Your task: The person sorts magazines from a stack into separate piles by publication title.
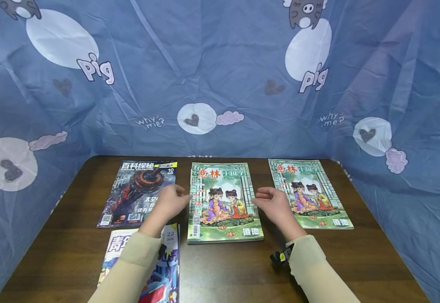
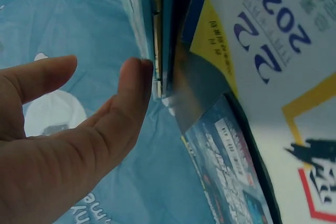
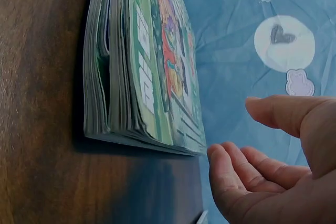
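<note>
A small stack of green magazines [image 1: 225, 227] lies in the middle of the table, its top cover showing two cartoon children. Beside its left edge is my left hand [image 1: 172, 204]; the left wrist view has its fingertips [image 2: 139, 72] right at the magazines' spines [image 2: 159, 40], thumb apart. My right hand [image 1: 277, 207] is at the stack's right edge. In the right wrist view its relaxed fingers [image 3: 223, 166] are close to a corner of the thick page edges [image 3: 123, 87], with the thumb raised and nothing between thumb and fingers.
A dark science magazine [image 1: 132, 189] lies at the left, partly behind my left hand. Nearer, a white and purple magazine [image 1: 172, 244] is partly covered by my left sleeve. Another green magazine [image 1: 308, 198] lies at the right. Blue patterned cloth [image 1: 220, 84] surrounds the brown table [image 1: 223, 273].
</note>
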`<state>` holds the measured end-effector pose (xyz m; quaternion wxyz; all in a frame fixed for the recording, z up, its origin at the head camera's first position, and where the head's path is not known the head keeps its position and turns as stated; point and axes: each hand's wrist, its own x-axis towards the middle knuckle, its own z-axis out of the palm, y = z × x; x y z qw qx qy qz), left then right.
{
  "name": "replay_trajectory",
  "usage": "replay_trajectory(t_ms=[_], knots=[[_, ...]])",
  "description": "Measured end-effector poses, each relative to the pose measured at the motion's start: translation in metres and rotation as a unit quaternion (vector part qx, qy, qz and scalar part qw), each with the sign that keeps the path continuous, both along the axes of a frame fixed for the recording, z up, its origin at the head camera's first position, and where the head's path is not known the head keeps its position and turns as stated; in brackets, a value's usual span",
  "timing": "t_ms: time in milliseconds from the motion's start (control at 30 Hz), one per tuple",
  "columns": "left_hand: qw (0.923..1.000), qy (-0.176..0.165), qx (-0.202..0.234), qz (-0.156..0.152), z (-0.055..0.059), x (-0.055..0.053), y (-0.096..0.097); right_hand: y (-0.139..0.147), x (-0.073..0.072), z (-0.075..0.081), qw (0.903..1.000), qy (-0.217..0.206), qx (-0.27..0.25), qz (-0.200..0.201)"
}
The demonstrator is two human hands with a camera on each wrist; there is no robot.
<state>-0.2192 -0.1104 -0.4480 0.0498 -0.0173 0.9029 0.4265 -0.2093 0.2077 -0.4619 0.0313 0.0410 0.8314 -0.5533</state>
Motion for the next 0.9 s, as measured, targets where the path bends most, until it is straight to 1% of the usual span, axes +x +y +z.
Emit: replay_trajectory(t_ms=[100, 167, 400, 633, 733, 900], knots=[[0.9999, 0.008, -0.007, 0.003, -0.001, -0.002, 0.001, 0.001, -0.002, -0.001, 0.9999, -0.011, -0.004, -0.007], [0.9999, 0.007, -0.006, 0.005, -0.002, -0.003, 0.002, 0.0, -0.003, -0.002, 0.9998, -0.013, -0.003, -0.011], [1.0, 0.003, -0.008, 0.004, -0.005, -0.005, 0.004, -0.001, -0.005, -0.006, 0.9997, -0.006, 0.009, -0.023], [0.9993, -0.031, 0.021, -0.001, -0.005, -0.007, 0.009, 0.0, -0.009, -0.009, 0.9994, -0.009, 0.015, -0.029], [0.999, -0.041, 0.019, -0.002, -0.006, -0.009, 0.01, -0.001, -0.01, -0.01, 0.9993, -0.007, 0.02, -0.031], [0.998, -0.061, 0.011, -0.007, -0.005, -0.011, 0.011, -0.001, -0.011, -0.01, 0.9983, -0.006, 0.049, -0.03]])
